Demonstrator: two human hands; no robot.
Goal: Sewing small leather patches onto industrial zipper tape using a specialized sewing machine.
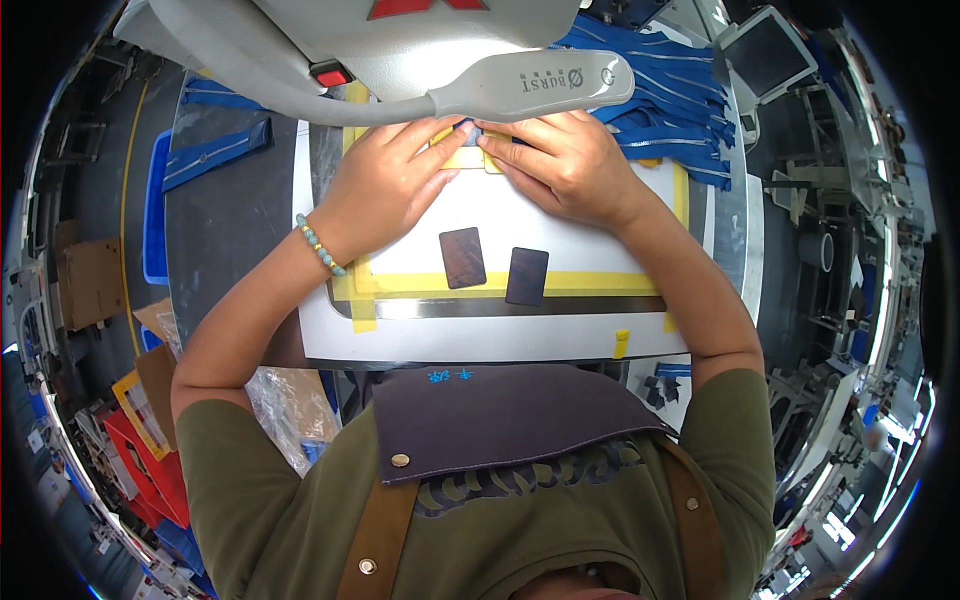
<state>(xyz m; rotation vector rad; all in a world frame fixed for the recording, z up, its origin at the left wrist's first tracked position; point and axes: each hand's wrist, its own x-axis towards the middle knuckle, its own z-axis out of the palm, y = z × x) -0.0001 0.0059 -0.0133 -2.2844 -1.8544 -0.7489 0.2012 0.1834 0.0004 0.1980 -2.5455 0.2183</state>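
Note:
My left hand and my right hand meet at the far middle of a white work board. Their fingertips press from both sides on a small blue piece, mostly covered by the fingers. Its kind cannot be made out. Yellow-edged strips lie just under the fingertips. Nearer to me, a brownish dark card-shaped plate and a second dark plate rest on the board, apart from both hands.
A grey machine head and a grey lamp overhang the hands. Blue zipper strips pile up at the far right; another blue strip lies at left. Yellow tape edges the board. A blue bin stands beyond the table's left side.

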